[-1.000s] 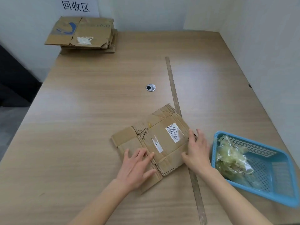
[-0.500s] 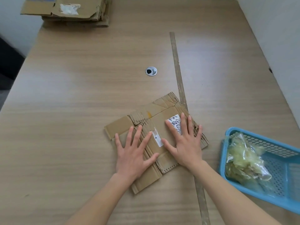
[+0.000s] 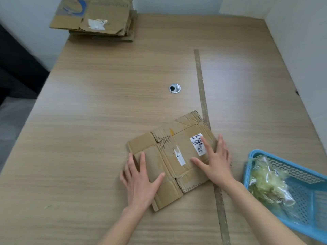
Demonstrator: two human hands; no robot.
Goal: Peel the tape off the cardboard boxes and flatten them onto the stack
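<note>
The left hand point(image 3: 139, 181) has slid outward to the near-left edge of the flattened box point(image 3: 172, 156), fingers straight and pressing; half a second ago it lay nearer the middle. The right hand point(image 3: 215, 160), also flat, has shifted toward the right edge. The box looks ready to carry to the far-left stack point(image 3: 95, 20).

Table point(image 3: 88, 121), as I see it: flattened box point(image 3: 174, 156) near front edge, under both my hands; stack point(image 3: 99, 20) at far-left corner; basket point(image 3: 300, 200) at front-right edge, tape scraps point(image 3: 267, 181) inside.
</note>
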